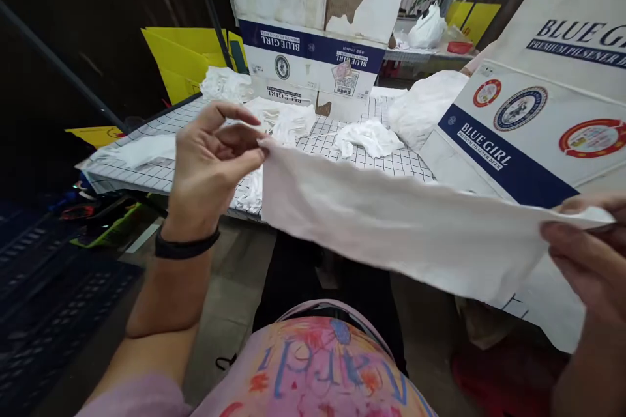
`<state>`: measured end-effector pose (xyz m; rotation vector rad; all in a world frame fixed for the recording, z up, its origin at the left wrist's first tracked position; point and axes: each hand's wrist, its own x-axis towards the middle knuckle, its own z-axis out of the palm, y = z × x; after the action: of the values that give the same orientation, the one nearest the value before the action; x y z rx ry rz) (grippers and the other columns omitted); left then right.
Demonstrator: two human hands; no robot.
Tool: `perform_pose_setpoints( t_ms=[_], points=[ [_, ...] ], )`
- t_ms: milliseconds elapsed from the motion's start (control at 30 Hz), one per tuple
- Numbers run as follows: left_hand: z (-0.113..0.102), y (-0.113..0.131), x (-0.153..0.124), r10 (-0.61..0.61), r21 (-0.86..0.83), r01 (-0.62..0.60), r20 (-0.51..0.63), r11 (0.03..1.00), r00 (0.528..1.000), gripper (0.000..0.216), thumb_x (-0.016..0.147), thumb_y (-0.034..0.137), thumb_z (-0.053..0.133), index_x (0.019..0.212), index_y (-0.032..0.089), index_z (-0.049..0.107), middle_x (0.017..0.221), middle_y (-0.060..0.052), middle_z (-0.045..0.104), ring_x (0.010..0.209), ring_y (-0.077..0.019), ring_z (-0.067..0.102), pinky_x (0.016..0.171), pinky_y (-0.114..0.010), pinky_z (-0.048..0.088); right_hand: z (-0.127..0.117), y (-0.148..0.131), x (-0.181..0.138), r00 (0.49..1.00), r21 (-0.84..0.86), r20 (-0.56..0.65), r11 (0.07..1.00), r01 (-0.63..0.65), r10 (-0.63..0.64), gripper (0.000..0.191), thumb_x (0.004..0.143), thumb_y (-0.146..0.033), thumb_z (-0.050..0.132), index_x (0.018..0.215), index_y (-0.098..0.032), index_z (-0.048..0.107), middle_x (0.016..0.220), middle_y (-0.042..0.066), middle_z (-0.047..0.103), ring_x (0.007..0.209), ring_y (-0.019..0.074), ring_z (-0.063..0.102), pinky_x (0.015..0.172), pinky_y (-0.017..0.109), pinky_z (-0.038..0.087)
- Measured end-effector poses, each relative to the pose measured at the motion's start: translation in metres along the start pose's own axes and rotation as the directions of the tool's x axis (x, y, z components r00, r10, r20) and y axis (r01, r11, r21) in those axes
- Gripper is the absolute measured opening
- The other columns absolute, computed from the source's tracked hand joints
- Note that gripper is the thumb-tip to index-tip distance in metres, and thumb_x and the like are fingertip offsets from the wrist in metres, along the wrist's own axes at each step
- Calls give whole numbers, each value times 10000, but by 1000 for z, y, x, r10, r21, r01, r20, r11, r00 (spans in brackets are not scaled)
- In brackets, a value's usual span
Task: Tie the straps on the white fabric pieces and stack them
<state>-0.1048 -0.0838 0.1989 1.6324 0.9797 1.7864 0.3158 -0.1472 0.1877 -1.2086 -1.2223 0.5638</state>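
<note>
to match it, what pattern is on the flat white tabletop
The tabletop shows a thin dark grid, best in the head view.

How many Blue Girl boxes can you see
2: one box on the checkered table, beyond the held white strip; another box at right, cut off by the frame. Others could be hidden.
</note>
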Motion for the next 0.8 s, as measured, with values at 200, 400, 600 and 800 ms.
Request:
perform_pose_setpoints(
  t_ms=[200,400,600,800],
  points=[
    [28,-118,-2,-289,162,270,104,949,952,292,698,102,692,974,194,666,819,5,745,778,-139,711,685,-219,541,46,94,29,876,-42,189,895,-445,444,549,501,-486,998,870,-204,704,756,34,728,691,174,673,645,294,553],
    [74,-240,15,-495,583,302,204,755,844,269,637,12,556,816,183,662,718,3,679,716,-166,649,697,-276,520,84,207,72,858,-358,195,849,-389,475,488,624,-602,837,795,-209,605,576,-19,633,542,135,511,565,273,399],
    [95,-285,46,-493,691,245,185,681,850,222,726,32,564,836,202,656,803,-23,678,847,-218,638,853,-372,512,107,241,107,926,-611,112,760,-222,361,290,697,-481,711,792,-216,643,660,29,693,612,198,585,650,334,441],
    [105,-298,63,-531,810,128,247,572,810,268,768,29,549,944,182,680,946,-91,712,1026,-314,648,926,-487,500,124,259,125,950,-669,69,720,-182,305,242,726,-429,680,834,-214,650,721,40,706,700,233,642,794,394,491]
  ],
)
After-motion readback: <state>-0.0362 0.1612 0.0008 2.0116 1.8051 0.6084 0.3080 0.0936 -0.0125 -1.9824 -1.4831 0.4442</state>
